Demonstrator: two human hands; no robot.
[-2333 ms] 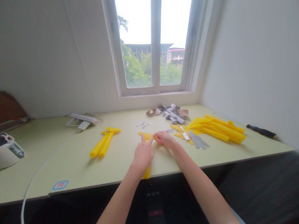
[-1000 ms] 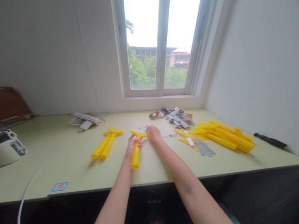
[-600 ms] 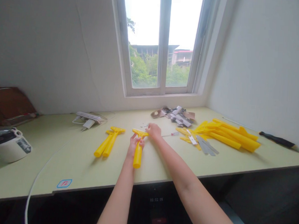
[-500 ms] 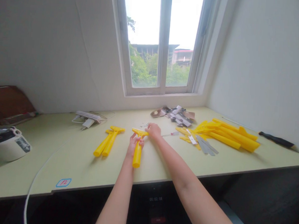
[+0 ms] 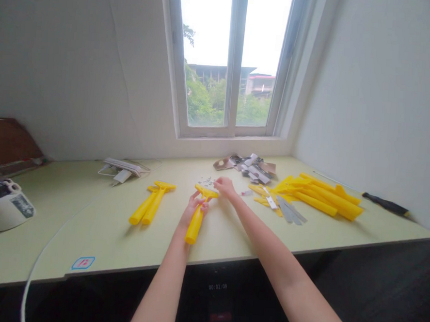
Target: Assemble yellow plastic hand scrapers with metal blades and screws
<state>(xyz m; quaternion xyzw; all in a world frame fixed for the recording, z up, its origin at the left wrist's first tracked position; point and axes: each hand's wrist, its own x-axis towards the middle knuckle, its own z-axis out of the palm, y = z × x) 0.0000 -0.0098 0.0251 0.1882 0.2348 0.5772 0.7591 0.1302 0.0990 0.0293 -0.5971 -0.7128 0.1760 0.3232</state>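
My left hand [image 5: 193, 207] is wrapped round the neck of a yellow scraper [image 5: 195, 223], whose wide head points away from me and whose handle points toward me. Just right of that head, my right hand [image 5: 225, 187] has its fingertips pinched together; what they hold, if anything, is too small to tell. Several tiny screws [image 5: 207, 181] lie on the table behind the scraper head. Two more yellow scrapers [image 5: 154, 203] rest to the left. A small screwdriver [image 5: 247, 193] lies right of my right hand, partly hidden by it.
Yellow handles [image 5: 322, 194] are piled at the right beside grey metal blades [image 5: 290, 210]. Cut packaging pieces [image 5: 253, 167] lie near the window. A black-handled tool [image 5: 385, 204] is at the far right, a power strip [image 5: 122, 166] at the back left, a white mug [image 5: 6, 206] at the left.
The view has shifted slightly. The scraper in my left hand has tilted, its handle end swinging left. My right hand remains pinched beside the scraper head.
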